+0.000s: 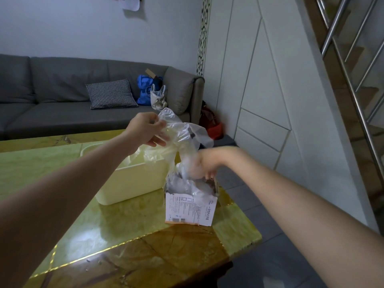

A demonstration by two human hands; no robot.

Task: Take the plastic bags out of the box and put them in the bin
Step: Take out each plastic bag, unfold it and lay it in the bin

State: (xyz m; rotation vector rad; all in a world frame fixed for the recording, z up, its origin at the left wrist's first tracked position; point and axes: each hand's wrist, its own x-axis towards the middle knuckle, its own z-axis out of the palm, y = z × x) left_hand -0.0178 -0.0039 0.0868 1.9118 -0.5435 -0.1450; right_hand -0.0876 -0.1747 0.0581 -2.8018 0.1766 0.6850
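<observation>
A small white cardboard box (pixel 190 212) with a torn-open top stands near the table's right edge, clear plastic showing inside it. My left hand (pixel 146 129) holds the upper end of a clear plastic bag (pixel 179 129) above the cream bin (pixel 133 183). The bag hangs down to my right hand (pixel 204 165), which grips clear plastic just above the box opening. The bin stands left of the box and holds more crumpled plastic.
The glossy green and brown table (pixel 128 235) ends just right of the box. Behind it is a grey sofa (pixel 62 96) with a checked cushion and bags. A white panelled wall and a stair railing (pixel 353 84) are on the right.
</observation>
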